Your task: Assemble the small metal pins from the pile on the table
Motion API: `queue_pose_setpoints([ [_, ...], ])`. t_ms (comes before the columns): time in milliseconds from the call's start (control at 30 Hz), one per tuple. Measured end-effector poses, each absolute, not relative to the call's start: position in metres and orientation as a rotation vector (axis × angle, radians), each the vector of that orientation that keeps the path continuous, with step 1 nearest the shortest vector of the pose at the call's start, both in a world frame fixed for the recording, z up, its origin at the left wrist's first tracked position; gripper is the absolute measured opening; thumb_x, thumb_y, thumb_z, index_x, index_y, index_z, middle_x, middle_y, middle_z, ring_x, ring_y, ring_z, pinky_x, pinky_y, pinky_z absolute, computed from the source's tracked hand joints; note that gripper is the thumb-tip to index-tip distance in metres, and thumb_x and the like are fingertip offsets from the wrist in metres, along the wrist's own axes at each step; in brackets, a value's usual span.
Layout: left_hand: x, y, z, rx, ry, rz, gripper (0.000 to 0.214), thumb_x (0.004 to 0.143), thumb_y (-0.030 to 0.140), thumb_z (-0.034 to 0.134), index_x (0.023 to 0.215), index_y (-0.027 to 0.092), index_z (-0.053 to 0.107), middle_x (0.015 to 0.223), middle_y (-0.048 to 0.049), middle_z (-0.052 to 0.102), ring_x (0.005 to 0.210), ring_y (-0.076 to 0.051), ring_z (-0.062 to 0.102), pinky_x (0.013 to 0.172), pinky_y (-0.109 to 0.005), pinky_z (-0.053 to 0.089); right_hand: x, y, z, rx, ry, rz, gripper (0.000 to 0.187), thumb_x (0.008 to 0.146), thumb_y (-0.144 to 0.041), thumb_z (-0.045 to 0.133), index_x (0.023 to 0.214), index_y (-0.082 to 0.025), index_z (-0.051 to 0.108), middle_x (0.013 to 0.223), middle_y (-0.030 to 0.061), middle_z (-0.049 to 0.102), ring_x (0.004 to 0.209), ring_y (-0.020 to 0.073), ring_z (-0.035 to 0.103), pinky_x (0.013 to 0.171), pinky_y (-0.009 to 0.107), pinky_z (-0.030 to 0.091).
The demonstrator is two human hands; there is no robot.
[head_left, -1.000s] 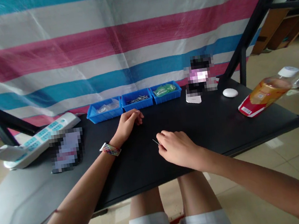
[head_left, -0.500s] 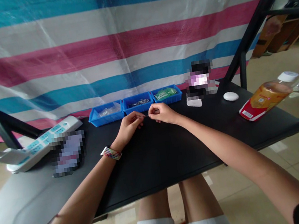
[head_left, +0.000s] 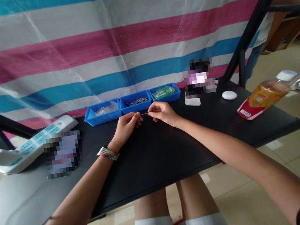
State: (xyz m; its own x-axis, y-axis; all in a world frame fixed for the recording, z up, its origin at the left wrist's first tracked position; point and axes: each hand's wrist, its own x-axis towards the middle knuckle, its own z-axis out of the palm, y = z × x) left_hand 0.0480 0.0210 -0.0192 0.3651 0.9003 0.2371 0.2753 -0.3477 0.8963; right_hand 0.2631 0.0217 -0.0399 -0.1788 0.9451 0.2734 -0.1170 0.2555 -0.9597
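Just in front of a row of blue trays, a thin pin (head_left: 145,114) spans the small gap between a worker's two hands; whether it is one piece or two meeting end to end is too small to tell. The left hand (head_left: 127,125) has its grip narrowed to a thumb-and-finger pinch on one end, while the right hand (head_left: 166,114) pinches the other. For so slight a piece, a light, level hold looks best: both grips in line, fingertips near the ends and the middle left in sight, since a sideways push could bend it or flick it loose. Resting the wrists on the desk (head_left: 156,156) would likely steady the work, and a low hold would shorten any drop. Behind the pin, the middle tray (head_left: 136,107) carries loose metal pieces (head_left: 138,101), near enough that a fallen pin could be lost among them. The left tray (head_left: 103,119) holds a clear bag (head_left: 106,109), the right tray (head_left: 167,98) a green packet (head_left: 163,92). Farther out, a power strip (head_left: 37,141) and a tilted-looking bottle (head_left: 262,98) sit well apart from the hands.
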Motion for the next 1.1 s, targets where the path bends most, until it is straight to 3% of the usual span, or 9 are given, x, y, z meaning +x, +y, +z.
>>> queue_pose_setpoints([
  [133, 0.047, 0.021, -0.020, 1.782, 1.014, 0.997, 0.050, 0.096, 0.062, 0.063, 0.082, 0.016, 0.072, 0.071, -0.0043, 0.066, 0.064, -0.016, 0.062, 0.060, -0.026, 0.048, 0.264, 0.023, -0.043, -0.845, -1.418, 1.151, 0.030, 0.079, -0.045, 0.082, 0.084, -0.019, 0.069, 0.077, -0.0001, 0.069, 0.054, 0.0106, 0.060, 0.049, 0.023, 0.051],
  [333, 0.047, 0.019, -0.018, 1.674, 0.941, 1.053, 0.033, 0.086, 0.047, 0.080, 0.089, 0.017, 0.065, 0.077, 0.0000, 0.062, 0.066, -0.014, 0.062, 0.060, -0.024, 0.049, 0.264, 0.025, -0.048, -0.868, -1.431, 1.119, 0.045, 0.081, -0.062, 0.080, 0.085, -0.019, 0.069, 0.077, 0.0026, 0.073, 0.053, 0.0114, 0.060, 0.049, 0.024, 0.051],
  [567, 0.048, 0.018, -0.018, 1.705, 0.906, 1.062, 0.031, 0.088, 0.043, 0.078, 0.084, 0.018, 0.060, 0.081, -0.0001, 0.061, 0.069, -0.014, 0.062, 0.061, -0.024, 0.049, 0.263, 0.025, -0.050, -0.880, -1.440, 1.111, 0.049, 0.081, -0.067, 0.078, 0.084, -0.019, 0.068, 0.076, 0.0023, 0.073, 0.052, 0.0112, 0.060, 0.049, 0.024, 0.051],
  [800, 0.047, 0.018, -0.017, 1.725, 0.957, 1.033, 0.030, 0.089, 0.046, 0.075, 0.086, 0.017, 0.065, 0.075, -0.0008, 0.063, 0.068, -0.015, 0.062, 0.062, -0.025, 0.049, 0.262, 0.023, -0.048, -0.884, -1.424, 1.123, 0.041, 0.083, -0.059, 0.077, 0.083, -0.019, 0.068, 0.077, 0.0020, 0.072, 0.052, 0.0107, 0.060, 0.049, 0.023, 0.051],
  [1100, 0.047, 0.020, -0.020, 1.781, 1.015, 1.034, 0.049, 0.093, 0.064, 0.067, 0.081, 0.017, 0.069, 0.070, -0.0029, 0.064, 0.063, -0.015, 0.060, 0.059, -0.025, 0.047, 0.262, 0.018, -0.037, -0.877, -1.372, 1.127, 0.024, 0.076, -0.038, 0.081, 0.083, -0.020, 0.067, 0.076, -0.0025, 0.066, 0.053, 0.0098, 0.059, 0.048, 0.023, 0.050],
])
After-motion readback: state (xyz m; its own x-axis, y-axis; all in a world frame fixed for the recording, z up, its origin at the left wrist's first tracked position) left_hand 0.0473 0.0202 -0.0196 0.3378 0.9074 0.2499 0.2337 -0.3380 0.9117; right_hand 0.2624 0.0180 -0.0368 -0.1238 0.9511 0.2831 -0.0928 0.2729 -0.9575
